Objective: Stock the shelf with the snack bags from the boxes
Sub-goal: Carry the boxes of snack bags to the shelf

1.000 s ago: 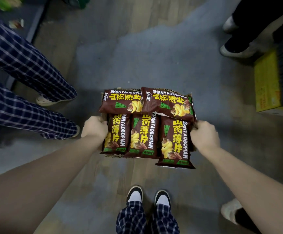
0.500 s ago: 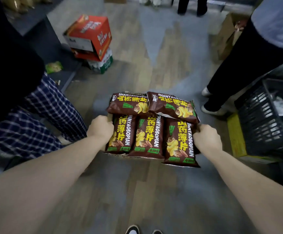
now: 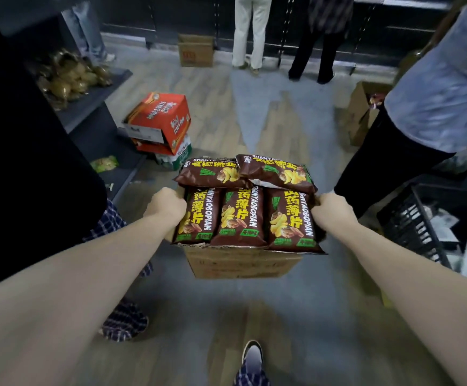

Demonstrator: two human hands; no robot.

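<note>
I carry a brown cardboard box [image 3: 240, 264] in front of me above the floor. Several dark brown snack bags [image 3: 239, 215] with yellow lettering lie on top of it, three side by side at the near edge and two across the far edge. My left hand [image 3: 167, 208] grips the box's left side and my right hand [image 3: 331, 208] grips its right side. A dark shelf [image 3: 93, 107] stands at the left, with golden snack bags [image 3: 68, 76] on one level and a green bag [image 3: 104, 163] on the level below.
Red and white boxes [image 3: 158, 126] are stacked on the floor by the shelf. A person in checked trousers [image 3: 115, 227] is close at my left, another person [image 3: 410, 129] at my right beside a black basket [image 3: 416, 227]. Open cardboard boxes [image 3: 196, 51] and standing people line the far shelving.
My view has lifted from the floor toward the aisle, and the box's front face now shows. Both hands keep the same hold on the box.
</note>
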